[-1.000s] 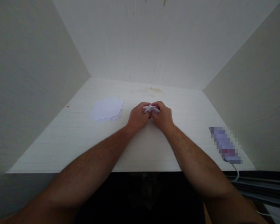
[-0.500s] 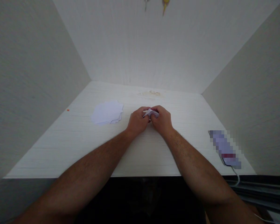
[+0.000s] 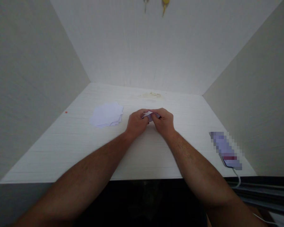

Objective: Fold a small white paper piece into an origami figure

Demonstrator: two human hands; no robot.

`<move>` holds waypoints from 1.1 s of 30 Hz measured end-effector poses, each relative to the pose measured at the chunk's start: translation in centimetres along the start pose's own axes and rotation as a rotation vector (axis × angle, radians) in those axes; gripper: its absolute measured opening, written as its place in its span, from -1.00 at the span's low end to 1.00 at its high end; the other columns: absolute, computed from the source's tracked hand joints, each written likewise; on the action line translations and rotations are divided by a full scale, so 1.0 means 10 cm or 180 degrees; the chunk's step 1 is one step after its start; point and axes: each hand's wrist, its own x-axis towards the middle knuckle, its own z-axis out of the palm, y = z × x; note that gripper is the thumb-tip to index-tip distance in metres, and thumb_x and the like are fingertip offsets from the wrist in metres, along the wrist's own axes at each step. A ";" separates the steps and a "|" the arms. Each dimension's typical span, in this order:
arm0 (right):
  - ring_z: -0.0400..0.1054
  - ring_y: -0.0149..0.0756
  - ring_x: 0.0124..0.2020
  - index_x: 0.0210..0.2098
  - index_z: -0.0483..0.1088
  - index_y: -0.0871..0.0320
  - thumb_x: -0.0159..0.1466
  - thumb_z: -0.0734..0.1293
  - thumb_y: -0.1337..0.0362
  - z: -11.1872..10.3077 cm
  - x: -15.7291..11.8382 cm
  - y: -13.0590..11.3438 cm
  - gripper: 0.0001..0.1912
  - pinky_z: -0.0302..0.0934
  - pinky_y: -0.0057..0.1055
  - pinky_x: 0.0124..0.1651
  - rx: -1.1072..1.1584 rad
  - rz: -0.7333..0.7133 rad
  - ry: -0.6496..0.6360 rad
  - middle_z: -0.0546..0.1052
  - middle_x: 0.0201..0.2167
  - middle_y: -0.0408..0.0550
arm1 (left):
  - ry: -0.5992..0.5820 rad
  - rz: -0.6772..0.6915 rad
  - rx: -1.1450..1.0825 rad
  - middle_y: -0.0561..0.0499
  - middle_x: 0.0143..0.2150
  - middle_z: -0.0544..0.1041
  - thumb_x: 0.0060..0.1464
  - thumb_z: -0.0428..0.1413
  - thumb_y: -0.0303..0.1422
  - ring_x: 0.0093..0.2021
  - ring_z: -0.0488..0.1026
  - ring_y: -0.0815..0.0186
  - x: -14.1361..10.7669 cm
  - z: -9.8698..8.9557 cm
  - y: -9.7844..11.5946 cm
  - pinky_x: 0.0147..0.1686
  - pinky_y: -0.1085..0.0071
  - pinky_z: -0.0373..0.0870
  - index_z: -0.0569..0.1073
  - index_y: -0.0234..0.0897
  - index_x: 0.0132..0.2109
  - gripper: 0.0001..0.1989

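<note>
Between my two hands is a small folded piece of white paper (image 3: 150, 116), mostly covered by the fingers. My left hand (image 3: 137, 122) grips its left side, with the thumb on the near face. On the other side, my right hand (image 3: 164, 121) pinches the paper with its thumb pressed onto it. Both hands are closed and nearly meet above the white desk. To the left of them lies a loose stack of white paper sheets (image 3: 106, 114), its edges uneven.
A phone (image 3: 226, 149), blurred by pixels, lies at the right with a white cable (image 3: 238, 178) running off the desk's front edge. Pale walls enclose the desk (image 3: 146, 157) on three sides. A brownish stain (image 3: 155, 94) marks its back, and a small red bit (image 3: 66, 112) sits far left.
My fingers have shifted on the paper, and less of it stands up between them. The hands have drawn slightly apart. The whole view has moved a little.
</note>
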 end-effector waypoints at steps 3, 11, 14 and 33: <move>0.46 -0.34 -0.29 -0.24 0.56 0.04 0.20 0.28 0.41 0.01 -0.01 0.01 -0.75 0.36 -0.33 -0.18 0.0263 0.0081 -0.0021 0.59 -0.31 -0.13 | -0.0090 0.0013 -0.0011 0.02 -0.32 0.61 -0.04 0.04 -0.47 -0.42 0.53 0.35 -0.01 -0.02 0.03 -0.37 0.45 0.50 0.58 -0.25 -0.16 -0.69; 0.42 -0.36 -0.32 -0.33 0.51 0.08 0.16 0.27 0.45 0.00 0.00 0.00 -0.79 0.32 -0.42 -0.36 0.0767 0.0354 0.0046 0.52 -0.35 -0.14 | -0.0120 -0.0081 -0.0307 0.00 -0.43 0.58 -0.08 0.02 -0.49 -0.44 0.52 0.34 -0.01 -0.02 0.09 -0.42 0.45 0.48 0.57 -0.31 -0.22 -0.72; 0.41 -0.37 -0.32 -0.34 0.50 0.08 0.15 0.27 0.48 -0.01 0.00 0.00 -0.77 0.32 -0.41 -0.34 0.0845 0.0249 0.0096 0.50 -0.35 -0.15 | -0.0167 -0.0099 -0.0371 -0.01 -0.43 0.57 -0.08 0.02 -0.49 -0.44 0.52 0.35 -0.01 -0.02 0.11 -0.41 0.45 0.48 0.57 -0.32 -0.23 -0.72; 0.38 -0.48 -0.35 -0.04 0.38 0.03 0.13 0.28 0.48 -0.14 0.05 -0.03 -0.58 0.33 -0.49 -0.39 0.0906 -0.0090 -0.0621 0.39 0.03 -0.06 | 0.0262 -0.0615 -0.0543 -0.08 -0.35 0.61 -0.12 0.06 -0.52 -0.46 0.55 0.30 0.08 -0.08 0.17 -0.48 0.41 0.52 0.58 -0.37 -0.14 -0.64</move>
